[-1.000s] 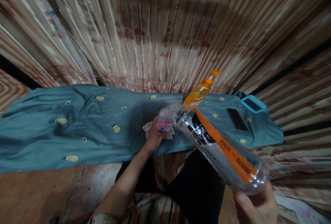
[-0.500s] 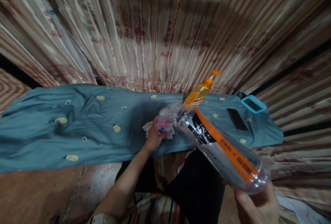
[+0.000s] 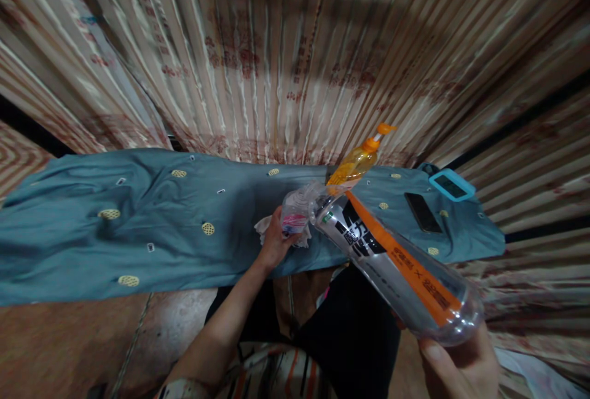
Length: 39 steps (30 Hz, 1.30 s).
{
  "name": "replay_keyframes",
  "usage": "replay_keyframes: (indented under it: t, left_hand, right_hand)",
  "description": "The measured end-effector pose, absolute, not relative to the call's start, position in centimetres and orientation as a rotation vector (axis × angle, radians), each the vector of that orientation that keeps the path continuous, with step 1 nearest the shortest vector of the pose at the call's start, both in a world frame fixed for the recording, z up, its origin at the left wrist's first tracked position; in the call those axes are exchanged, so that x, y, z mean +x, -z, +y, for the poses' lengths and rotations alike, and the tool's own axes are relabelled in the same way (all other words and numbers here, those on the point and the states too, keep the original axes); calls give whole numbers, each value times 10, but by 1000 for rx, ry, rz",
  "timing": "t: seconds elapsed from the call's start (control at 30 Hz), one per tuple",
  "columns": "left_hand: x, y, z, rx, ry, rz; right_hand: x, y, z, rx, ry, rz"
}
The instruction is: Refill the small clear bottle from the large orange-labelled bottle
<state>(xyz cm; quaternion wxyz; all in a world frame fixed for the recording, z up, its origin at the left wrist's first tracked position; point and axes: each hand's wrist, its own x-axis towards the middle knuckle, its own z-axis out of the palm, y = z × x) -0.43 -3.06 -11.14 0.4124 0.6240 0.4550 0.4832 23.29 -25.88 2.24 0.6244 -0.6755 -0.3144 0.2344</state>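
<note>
My left hand (image 3: 275,240) is closed around a small clear plastic bottle (image 3: 295,213) with a pink and blue print, above the cloth-covered table. A crumpled white cloth (image 3: 263,227) lies beneath that hand. In my right hand (image 3: 461,362) is the base of a large clear plastic bottle (image 3: 396,270) with a silver and orange label. It tilts down to the left, its neck meeting the top of the small bottle. Whether liquid passes between them I cannot tell. Just behind the large bottle's neck stands an orange pump bottle (image 3: 354,165).
A teal cloth (image 3: 175,221) with yellow pineapple prints covers the narrow table. On its right lie a dark phone (image 3: 423,213) and a light-blue framed device (image 3: 452,185). Striped curtains (image 3: 276,67) hang behind and at the sides.
</note>
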Motion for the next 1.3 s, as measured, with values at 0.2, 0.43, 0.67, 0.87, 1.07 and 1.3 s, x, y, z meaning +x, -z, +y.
replay_keyframes:
  t: [0.2,0.43,0.67,0.87,1.07,1.3]
  left_hand:
    - [-3,114,-29,1590,-1243,1129]
    - [-4,119,-28,1605,-1251,1126]
    - [-5,116,-30,1614,-1233,1146]
    - [-4,116,-29,1619,-1250,1126]
    - [-3,119,-28,1610,-1280,1128]
    - [-4,115,-30,1605,-1241,1157]
  right_hand:
    - [224,-34,-255,-1582,-518,-693]
    - [244,-11,-262,-1466,-491,-788]
    - [242,-12,-261,-1484,-496,-763]
    - [225,-31,-257,-1547,-512,-777]
    - [199,-64,-247,-1580,-566,-618]
    - [204,-57,-247,-1540,-563,-620]
